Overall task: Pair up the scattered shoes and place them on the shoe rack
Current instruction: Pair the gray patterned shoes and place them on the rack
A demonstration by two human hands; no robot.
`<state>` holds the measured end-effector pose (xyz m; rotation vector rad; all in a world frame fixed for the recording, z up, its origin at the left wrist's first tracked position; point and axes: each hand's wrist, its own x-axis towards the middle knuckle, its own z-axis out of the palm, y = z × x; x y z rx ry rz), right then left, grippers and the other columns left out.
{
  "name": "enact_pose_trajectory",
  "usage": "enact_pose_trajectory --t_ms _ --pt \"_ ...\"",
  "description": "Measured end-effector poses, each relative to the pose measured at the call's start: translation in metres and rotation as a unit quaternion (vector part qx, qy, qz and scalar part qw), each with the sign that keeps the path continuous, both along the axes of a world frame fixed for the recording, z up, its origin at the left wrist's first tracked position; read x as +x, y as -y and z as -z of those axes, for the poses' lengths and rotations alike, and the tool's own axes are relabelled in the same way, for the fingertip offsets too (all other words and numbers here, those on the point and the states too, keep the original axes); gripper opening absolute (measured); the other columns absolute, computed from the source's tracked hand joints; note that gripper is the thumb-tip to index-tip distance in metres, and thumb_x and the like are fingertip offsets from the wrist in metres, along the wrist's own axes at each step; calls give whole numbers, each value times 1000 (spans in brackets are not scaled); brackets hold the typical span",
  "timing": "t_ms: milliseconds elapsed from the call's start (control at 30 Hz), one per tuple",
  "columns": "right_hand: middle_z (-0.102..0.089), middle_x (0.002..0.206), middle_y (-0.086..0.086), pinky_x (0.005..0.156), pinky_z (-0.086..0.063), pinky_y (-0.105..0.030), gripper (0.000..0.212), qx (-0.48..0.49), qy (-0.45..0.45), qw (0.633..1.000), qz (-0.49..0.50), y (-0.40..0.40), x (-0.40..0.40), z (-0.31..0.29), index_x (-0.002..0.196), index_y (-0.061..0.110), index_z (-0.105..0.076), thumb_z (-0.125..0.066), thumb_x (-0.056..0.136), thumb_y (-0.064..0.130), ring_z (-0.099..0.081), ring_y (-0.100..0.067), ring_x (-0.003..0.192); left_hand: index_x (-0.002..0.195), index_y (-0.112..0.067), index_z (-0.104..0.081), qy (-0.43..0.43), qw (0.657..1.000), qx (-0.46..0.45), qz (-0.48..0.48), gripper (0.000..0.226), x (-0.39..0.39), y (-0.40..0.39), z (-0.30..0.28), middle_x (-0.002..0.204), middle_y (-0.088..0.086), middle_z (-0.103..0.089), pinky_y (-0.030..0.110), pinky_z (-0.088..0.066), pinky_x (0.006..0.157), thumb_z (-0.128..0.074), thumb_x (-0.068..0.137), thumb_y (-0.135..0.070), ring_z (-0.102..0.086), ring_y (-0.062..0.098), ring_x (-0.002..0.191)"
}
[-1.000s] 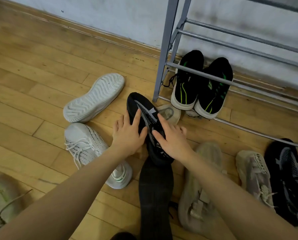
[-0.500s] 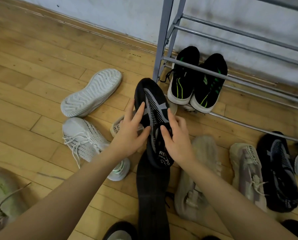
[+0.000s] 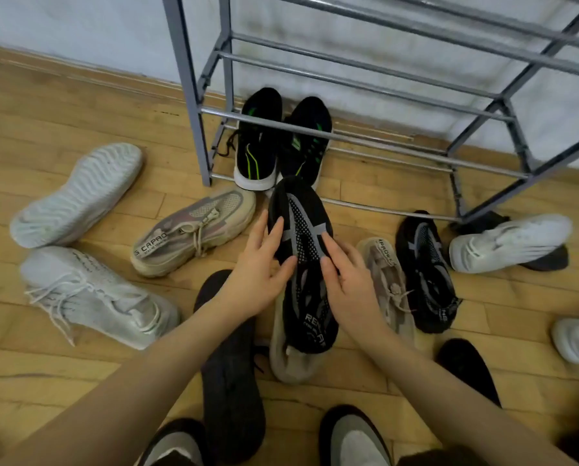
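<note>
I have the black mesh shoe (image 3: 298, 237) lifted off the floor, toe toward the shoe rack (image 3: 375, 142). My left hand (image 3: 257, 277) grips its left side and my right hand (image 3: 352, 284) grips the right, fingers curled round the upper on both sides.

One pair is done as far as I can judge: the black and green shoes (image 3: 278, 142) sit side by side on the rack's bottom rails at its left end. Every other rail I can see is bare.

The rest is scattered. My shoe's likely partner, another black mesh shoe (image 3: 426, 270), lies on the floor to my right, just beside a beige shoe (image 3: 387, 280); a second beige shoe (image 3: 190, 230) lies left of my hands. Two white shoes (image 3: 83, 243) are near the left, one sole-up, and more white ones (image 3: 506, 242) lie to the right by the rack's front leg.

The wooden plank floor (image 3: 62, 112) meets a pale wall (image 3: 79, 35) behind the rack.
</note>
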<state>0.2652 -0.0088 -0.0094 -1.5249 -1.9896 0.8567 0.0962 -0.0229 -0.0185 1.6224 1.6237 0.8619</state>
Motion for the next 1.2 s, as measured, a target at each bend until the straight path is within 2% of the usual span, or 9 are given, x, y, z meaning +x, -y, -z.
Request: enact_pose_trajectory --t_ms 167,233,333,400,467,600,700,933,1200 --pt "-43 140 -1 106 -35 -49 45 11 5 998 63 -5 56 3 144 29 -31 -35 99 30 -39 -16 131 148 -21 -12 10 999 -29 24 67 63 -23 7 157 -3 1 35 -27 114 -49 94 -32 -17 16 142" --pt "-44 139 -2 104 -38 -46 44 20 4 996 86 -6 77 7 143 26 -34 -38 99 27 -43 -12 126 148 -19 -13 1 999 -25 41 67 87 -30 11 157 -1 0 31 -24 114 -50 94 -30 -19 18 141" --pt "-50 130 -5 88 -42 -11 44 38 13 993 110 -6 109 13 141 26 -37 -43 98 23 -49 9 97 148 -22 -12 1 997 -26 67 67 118 -35 18 157 -3 0 18 -14 108 -49 94 -32 -7 11 142" --pt "-53 124 -7 77 -38 -1 44 38 24 991 130 -5 130 19 141 24 -38 -43 97 23 -47 12 87 148 -26 -9 18 995 -50 88 68 136 -37 24 157 -6 1 20 -16 108 -49 93 -35 -7 10 142" --pt "-54 121 -6 78 -40 -5 44 39 43 988 143 -2 147 26 141 21 -39 -43 97 24 -48 7 86 148 -28 -7 7 993 -65 102 68 153 -37 31 157 -7 1 29 -21 111 -47 93 -38 -12 13 142" --pt "-52 130 0 98 -41 -41 42 -16 124 981 151 3 167 42 140 23 -40 -40 98 25 -53 -13 111 148 -28 -9 -215 964 -65 141 60 177 -34 45 158 -1 -3 47 -18 111 -33 96 -46 -21 31 137" --pt "-52 130 7 95 -27 -33 40 -16 155 977 147 0 175 47 138 28 -42 -38 99 29 -50 -11 114 147 -29 -13 -256 955 -55 139 57 176 -34 48 157 -1 -8 46 -16 110 -29 96 -47 -20 30 136" --pt "-60 117 2 84 -27 -29 34 98 151 963 198 -19 191 43 127 24 -55 -46 94 29 -50 -21 101 145 -25 -27 -287 944 38 159 53 178 -54 29 155 1 -20 40 -16 109 -35 96 -43 -17 25 139" --pt "-55 132 1 100 -22 -41 39 -27 179 948 261 -64 228 64 132 24 -50 -40 97 38 -46 -26 118 144 -24 -28 -324 908 70 256 51 227 -120 35 154 3 -24 44 -15 112 -33 96 -42 -17 24 141"
